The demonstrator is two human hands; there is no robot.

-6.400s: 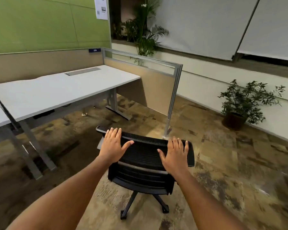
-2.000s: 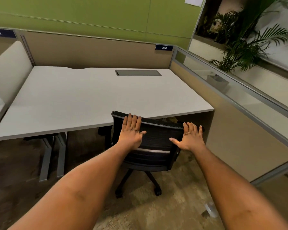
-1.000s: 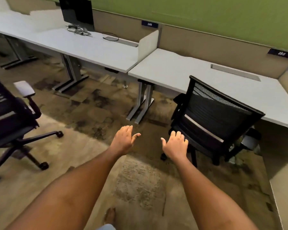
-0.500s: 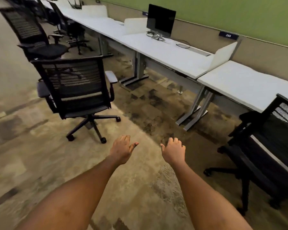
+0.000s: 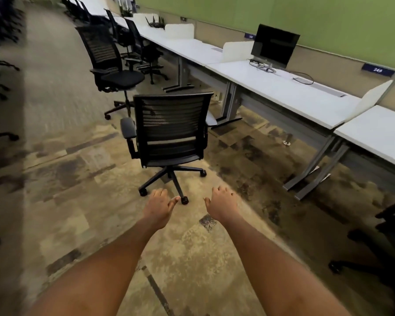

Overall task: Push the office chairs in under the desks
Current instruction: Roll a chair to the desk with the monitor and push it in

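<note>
Both bare hands reach forward over the carpeted floor [image 5: 82, 183], palms down: the left hand [image 5: 158, 206] and the right hand [image 5: 221, 205] are apart from each other, fingers loosely curled, each holding nothing and touching nothing. Ahead of them stands the nearest office chair [image 5: 171, 133], a black frame with a ribbed mesh backrest turned toward the viewer, padded armrests, and a five-spoke base on castors. It stands on the floor out from the front edge of the long white counter [image 5: 283, 92], near one of that counter's grey metal legs, with its seat not under the top. A second office chair [image 5: 110, 62], of the same mesh-backed build with a padded black seat, stands farther along, also clear of the counter's front edge. At the right edge of the view, part of a third black chair [image 5: 392, 236] is visible. The counter top is smooth, flat and matte; a dark flat monitor [image 5: 274, 45] on a thin stand rests near its back edge, with a looped black cable [image 5: 302, 78] beside it. White rounded divider panels [image 5: 369, 102] stand upright across the top. Behind runs a tan partition under a green wall [image 5: 283, 14]. The carpet is mottled in tan and brown patches.
</note>
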